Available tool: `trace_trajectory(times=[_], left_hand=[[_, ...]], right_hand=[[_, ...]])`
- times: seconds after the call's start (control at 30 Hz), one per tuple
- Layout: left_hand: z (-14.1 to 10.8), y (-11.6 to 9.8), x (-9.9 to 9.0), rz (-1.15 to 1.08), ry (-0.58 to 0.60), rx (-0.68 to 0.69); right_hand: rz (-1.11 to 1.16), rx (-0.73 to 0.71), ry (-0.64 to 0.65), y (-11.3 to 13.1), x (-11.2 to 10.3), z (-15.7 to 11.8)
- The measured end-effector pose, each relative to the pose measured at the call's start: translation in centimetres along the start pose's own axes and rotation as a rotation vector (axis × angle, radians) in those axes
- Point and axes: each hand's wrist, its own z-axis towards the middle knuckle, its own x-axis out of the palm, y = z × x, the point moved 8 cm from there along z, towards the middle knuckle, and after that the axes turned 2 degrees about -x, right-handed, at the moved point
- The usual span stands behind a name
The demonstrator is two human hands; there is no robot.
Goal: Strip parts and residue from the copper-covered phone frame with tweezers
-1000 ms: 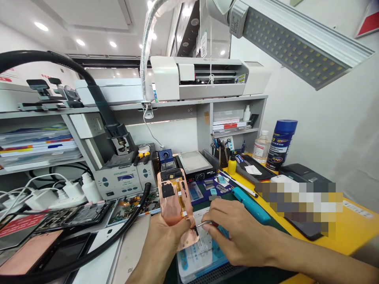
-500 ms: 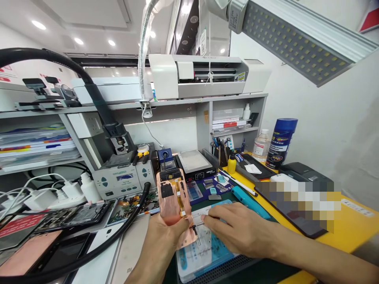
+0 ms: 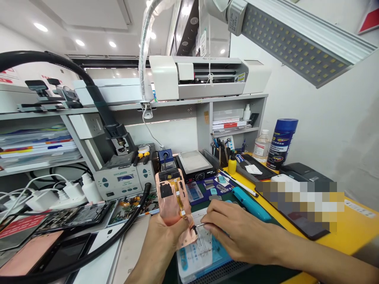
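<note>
My left hand (image 3: 161, 238) is closed around the lower part of a phone screen panel (image 3: 166, 205) with a copper-coloured back, its thumb pressing on the back. An orange flex cable (image 3: 179, 197) runs down the panel, and black patches sit near its top. In my right hand (image 3: 239, 232) a thin metal tool (image 3: 200, 225) is pinched; its exact kind is hidden by the fingers. The tool's tip meets a small black connector (image 3: 194, 229) at the panel's lower right edge. Under both hands lies a clear and blue plastic box (image 3: 189, 264).
A black hose (image 3: 130, 221) curves across the left side over several phones and a parts tray (image 3: 118, 211). Behind stand a rework station (image 3: 118, 183) and a heating plate (image 3: 194, 161). To the right are a turquoise tool (image 3: 251, 203), a dark phone (image 3: 296, 213) and a spray can (image 3: 280, 144).
My right hand has shifted slightly, and the metal tool now shows more clearly with its tip at the black connector. The panel in my left hand has barely moved.
</note>
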Motion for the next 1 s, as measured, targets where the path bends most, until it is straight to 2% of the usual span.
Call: trace_trajectory(times=[0.17,0.4,0.53,0.63,0.83,1.0], left_hand=[[-0.1,0.0,0.0,0.000,0.014,0.015],[-0.3,-0.4,0.5,-0.026,0.033,0.002],[-0.4,-0.5,0.5,-0.037,0.014,-0.013],[-0.5,-0.6,0.5,-0.049,0.010,-0.004],[-0.4,-1.0,0.2,-0.044,-0.003,0.049],[-0.2,-0.8,0.2,-0.060,0.006,0.023]], right_hand=[[-0.085,-0.055,0.004,-0.2,0.9,-0.3],[-0.183,-0.161,-0.213,0.5,0.0,-0.7],[-0.199,-0.221,-0.248,1.0,-0.2,-0.8],[-0.193,-0.232,-0.194,1.1,0.2,-0.7],[-0.307,-0.122,0.020,0.2,2.1,-0.6],[-0.275,-0.133,0.029,0.0,2.2,-0.4]])
